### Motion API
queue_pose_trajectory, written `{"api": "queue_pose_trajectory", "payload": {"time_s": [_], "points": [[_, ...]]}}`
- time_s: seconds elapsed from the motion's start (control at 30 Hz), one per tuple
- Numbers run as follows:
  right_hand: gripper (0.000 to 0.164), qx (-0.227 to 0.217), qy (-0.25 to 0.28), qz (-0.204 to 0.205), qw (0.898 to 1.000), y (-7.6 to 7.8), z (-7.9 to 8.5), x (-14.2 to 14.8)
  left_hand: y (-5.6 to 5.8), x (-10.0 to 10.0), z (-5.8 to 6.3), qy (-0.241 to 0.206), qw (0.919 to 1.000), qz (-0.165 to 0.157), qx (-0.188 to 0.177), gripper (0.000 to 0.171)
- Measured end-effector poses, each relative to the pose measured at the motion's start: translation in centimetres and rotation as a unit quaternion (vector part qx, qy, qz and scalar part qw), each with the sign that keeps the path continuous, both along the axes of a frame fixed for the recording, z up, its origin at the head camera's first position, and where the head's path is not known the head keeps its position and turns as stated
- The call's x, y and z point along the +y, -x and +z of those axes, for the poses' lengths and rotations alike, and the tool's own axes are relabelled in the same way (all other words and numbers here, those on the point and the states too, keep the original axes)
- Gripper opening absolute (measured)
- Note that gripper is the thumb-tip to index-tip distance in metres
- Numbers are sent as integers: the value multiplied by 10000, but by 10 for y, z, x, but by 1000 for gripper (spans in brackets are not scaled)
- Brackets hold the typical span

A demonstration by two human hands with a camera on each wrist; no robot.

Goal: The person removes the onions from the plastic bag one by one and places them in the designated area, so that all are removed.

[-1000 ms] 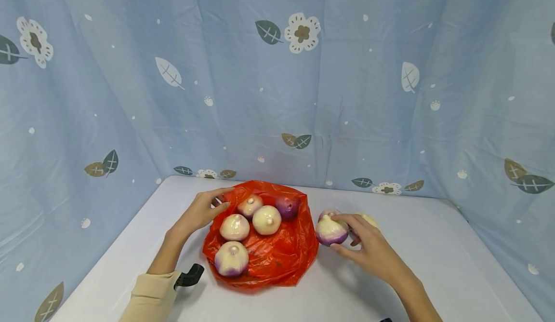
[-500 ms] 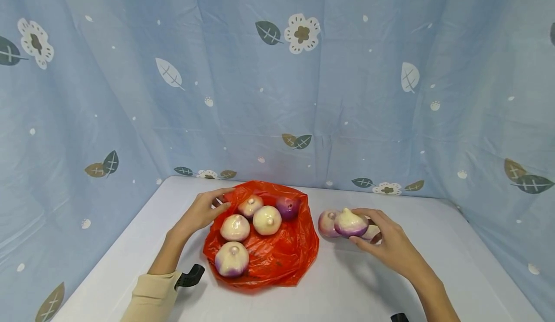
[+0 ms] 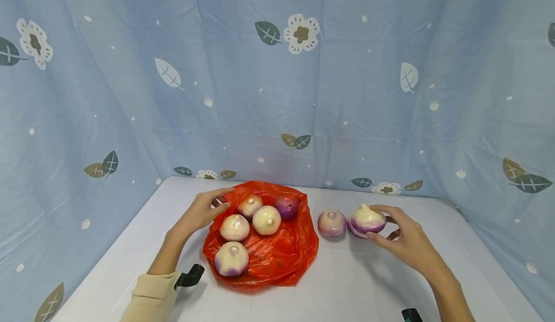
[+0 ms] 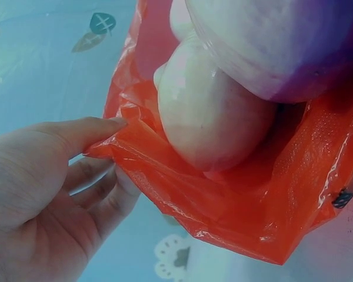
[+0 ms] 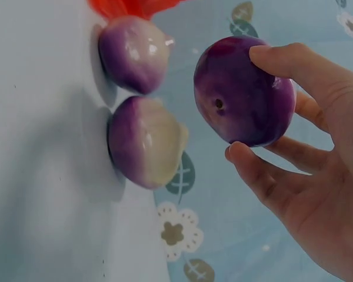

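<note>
A red plastic bag (image 3: 284, 257) lies spread open in the head view with several glossy purple-and-white onions (image 3: 231, 259) in it. My left hand (image 3: 200, 212) pinches the bag's left edge between thumb and fingers, as the left wrist view shows up close. My right hand (image 3: 407, 240) holds an onion (image 3: 367, 217) by its sides, pale tip upward. In the right wrist view this onion's purple base (image 5: 244, 94), with a small dark hole, is clear of the table. Below it sits another onion (image 5: 144, 144), mostly covered in the head view. Left of that rests a pinkish onion (image 3: 332, 223).
The white table (image 3: 338, 293) carries everything. A blue curtain (image 3: 243, 100) with leaf and flower prints stands behind and along both sides. Black wrist mounts (image 3: 190, 277) show below the hands.
My right hand has carried its onion to the right, from in front of the pinkish onion to over the other onion, uncovering the pinkish one. My left hand has stayed at the bag's edge.
</note>
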State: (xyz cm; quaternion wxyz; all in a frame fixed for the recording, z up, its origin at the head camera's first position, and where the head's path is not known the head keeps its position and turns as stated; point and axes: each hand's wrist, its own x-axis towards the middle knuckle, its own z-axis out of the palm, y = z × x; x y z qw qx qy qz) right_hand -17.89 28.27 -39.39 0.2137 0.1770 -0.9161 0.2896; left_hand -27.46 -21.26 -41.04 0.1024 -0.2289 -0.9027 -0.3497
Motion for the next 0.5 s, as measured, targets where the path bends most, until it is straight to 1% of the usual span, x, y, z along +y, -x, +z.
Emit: {"api": "queue_pose_trajectory", "payload": {"time_s": [0.23,0.5], "points": [[63,15,108,-149,9998,1,-2,18,1,0,0,13,10000,-14,-16,43],[60,-70,159,-263,9995,3,-8,34,0,1,-1,32,10000,-18,-39,43]]}}
